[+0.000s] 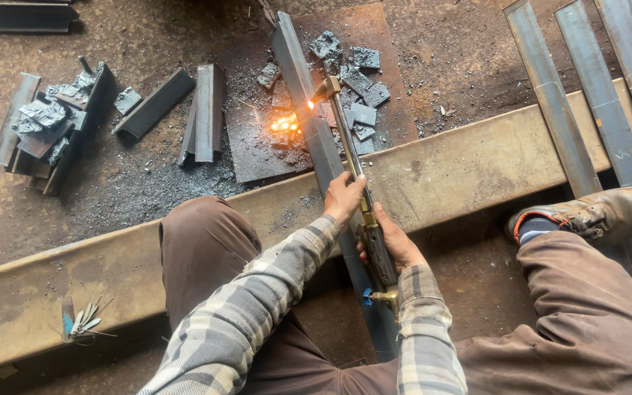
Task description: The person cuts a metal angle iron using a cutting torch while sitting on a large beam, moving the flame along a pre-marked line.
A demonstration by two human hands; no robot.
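Note:
I hold a brass cutting torch [348, 143] with both hands. My left hand [343, 197] grips the torch's tubes near the middle. My right hand [395, 247] wraps the dark handle lower down, by the brass valve [383, 297]. The torch tip [323, 91] burns at a long dark steel angle bar [303, 95], which runs away from me over a rusty beam [462, 164]. Glowing orange sparks [285, 126] lie just left of the bar on a steel plate [257, 157].
Cut grey steel pieces [360, 80] lie right of the bar; short angle offcuts [202, 110] and a heap of scrap [49, 124] lie left. Long flat steel strips [587, 95] lean at the right. My boot [601, 213] rests by them. My knees flank the bar.

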